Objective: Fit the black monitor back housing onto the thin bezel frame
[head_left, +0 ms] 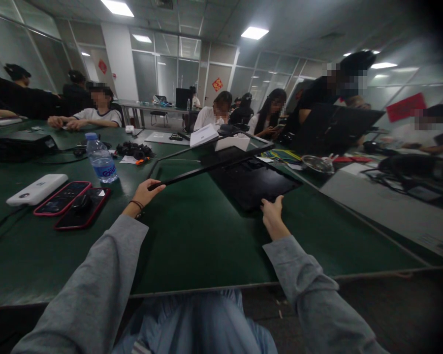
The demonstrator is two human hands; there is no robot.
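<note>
Two red-edged phones (62,198) lie near left on the green bench (192,246). The right hand (275,217) touches the near edge of a flat black display panel (251,184) (whether its grip holds, I cannot tell). The left hand's (143,194) grip is closed around a thin black frame (206,168); farther left stands a water bottle (101,158).

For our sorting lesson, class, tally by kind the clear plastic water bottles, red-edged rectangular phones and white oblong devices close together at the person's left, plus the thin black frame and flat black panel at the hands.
Clear plastic water bottle: 1
Red-edged rectangular phones: 2
White oblong device: 1
Thin black frame: 1
Flat black panel: 1
Total: 6
</note>
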